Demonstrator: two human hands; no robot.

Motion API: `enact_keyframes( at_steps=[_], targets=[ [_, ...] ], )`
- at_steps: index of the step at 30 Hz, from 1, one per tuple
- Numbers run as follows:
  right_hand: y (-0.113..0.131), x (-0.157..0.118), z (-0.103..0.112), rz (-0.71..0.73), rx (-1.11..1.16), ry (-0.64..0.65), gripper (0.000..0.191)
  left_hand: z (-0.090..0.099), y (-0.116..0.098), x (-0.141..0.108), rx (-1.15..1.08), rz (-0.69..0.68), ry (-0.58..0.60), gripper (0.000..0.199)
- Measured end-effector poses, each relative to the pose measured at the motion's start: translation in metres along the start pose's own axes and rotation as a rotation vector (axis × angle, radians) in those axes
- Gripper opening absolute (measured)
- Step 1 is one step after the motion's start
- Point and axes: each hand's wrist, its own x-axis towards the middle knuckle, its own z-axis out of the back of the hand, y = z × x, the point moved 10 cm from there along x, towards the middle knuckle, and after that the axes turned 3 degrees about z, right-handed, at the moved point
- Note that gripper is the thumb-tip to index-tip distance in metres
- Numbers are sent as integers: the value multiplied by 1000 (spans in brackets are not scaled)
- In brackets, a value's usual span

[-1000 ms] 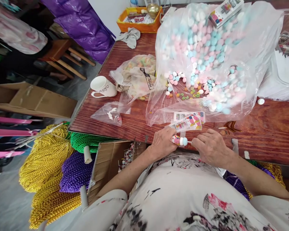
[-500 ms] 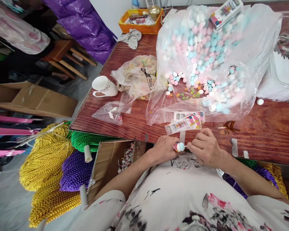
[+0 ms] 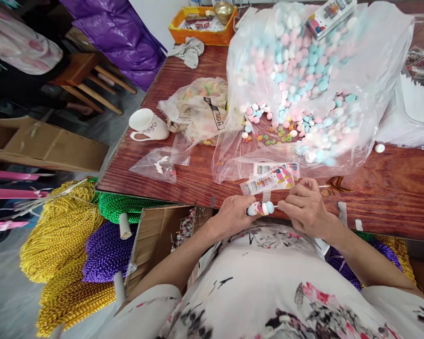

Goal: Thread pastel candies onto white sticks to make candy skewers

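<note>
My left hand (image 3: 235,214) is closed around a candy lollipop (image 3: 260,208), a stack of pale blue and white round pieces with a colourful printed label on its middle. The stack lies sideways at the table's front edge, close to my body. From its right end a thin white stick (image 3: 276,206) points right, and the fingertips of my right hand (image 3: 306,207) are pinched at the stick's end. Just beyond my hands lie printed label strips (image 3: 266,182), partly overlapping. Behind them a large clear plastic bag (image 3: 381,37) lies open, full of pink, white and blue candies (image 3: 304,66).
Left on the table (image 3: 403,188) are a white mug (image 3: 150,126), a small clear bag (image 3: 155,165) and a bag of ring-shaped pieces (image 3: 198,108). An orange tray (image 3: 201,36) stands behind. Below the edge, a cardboard box (image 3: 151,235) holds wrapped lollipops; bead strands (image 3: 67,235) hang beside it.
The lollipop has turned and come further out of my left hand, so more of its stack and label shows. My right fingers stay at the stick. The view has shifted slightly.
</note>
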Motion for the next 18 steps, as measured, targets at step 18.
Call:
enact_keyframes(
  at_steps=[18],
  targets=[
    [-24, -14, -17, -226, 330, 77, 19, 24, -15, -37, 276, -433, -582, 19]
  ],
)
